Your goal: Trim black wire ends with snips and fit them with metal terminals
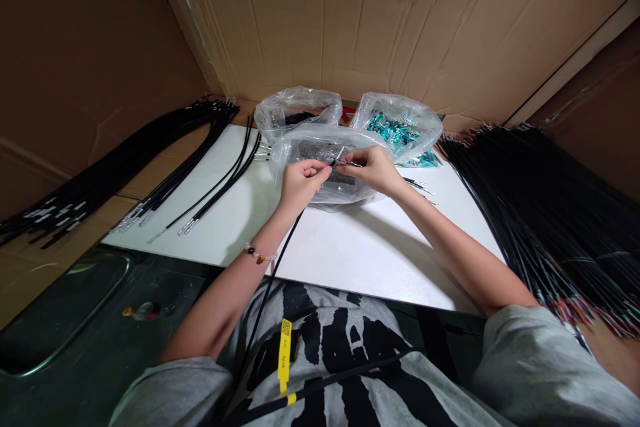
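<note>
Above the front clear plastic bag (345,195), my left hand (301,185) pinches the end of a black cable (284,248). From that hand the cable runs down over the table edge toward my lap. A pale tip sticks up past the fingers. My right hand (376,169) is closed close beside it, thumb and fingertips together at a thin, dark piece near the cable end; I cannot make out what it is. Under both hands, the bag holds a mass of small grey pieces (316,150).
Black cable bundles lie to the left (145,137) and right (540,207) of the white table (350,253). Behind stand a bag of teal pieces (393,128) and another bag (300,103) with black contents. Cardboard walls (320,27) enclose the back and sides.
</note>
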The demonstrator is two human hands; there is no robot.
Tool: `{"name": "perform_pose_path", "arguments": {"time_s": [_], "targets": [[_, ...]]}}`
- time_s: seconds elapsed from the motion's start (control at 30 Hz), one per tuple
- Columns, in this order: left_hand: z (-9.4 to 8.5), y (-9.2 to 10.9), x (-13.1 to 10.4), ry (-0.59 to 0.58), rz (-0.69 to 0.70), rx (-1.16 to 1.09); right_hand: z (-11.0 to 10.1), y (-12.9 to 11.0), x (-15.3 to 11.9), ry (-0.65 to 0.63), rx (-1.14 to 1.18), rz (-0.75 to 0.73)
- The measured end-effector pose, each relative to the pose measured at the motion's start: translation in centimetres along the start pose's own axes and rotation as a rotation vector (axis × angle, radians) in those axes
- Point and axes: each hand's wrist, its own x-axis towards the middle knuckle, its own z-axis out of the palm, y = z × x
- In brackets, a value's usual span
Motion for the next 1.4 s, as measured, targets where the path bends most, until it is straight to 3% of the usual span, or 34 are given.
{"name": "perform_pose_path", "arguments": {"time_s": [0.17,0.53,0.83,1.1,1.4], "targets": [[0.0,0.1,-0.1,-0.012,-0.002,-0.006,0.3,-0.1,0.0,0.017,-0.038,-0.023],[-0.1,-0.4,0.1,-0.007,-0.019,-0.036,-1.8,0.7,0.2,0.176,-0.302,-0.02],[0.0,-0.3,0.0,-0.084,-0.026,-0.084,-1.7,-1.4,-0.5,0.126,-0.273,-0.158],[-0.1,-1.0,0.7,-0.14,-0.08,-0.14,-1.1,-0.3,-0.4,0.013,-0.311,-0.189],[-0.1,-1.1,0.8,-0.133,-0.115,-0.178,-0.6,0.3,-0.3,-0.026,-0.292,-0.217]]}}
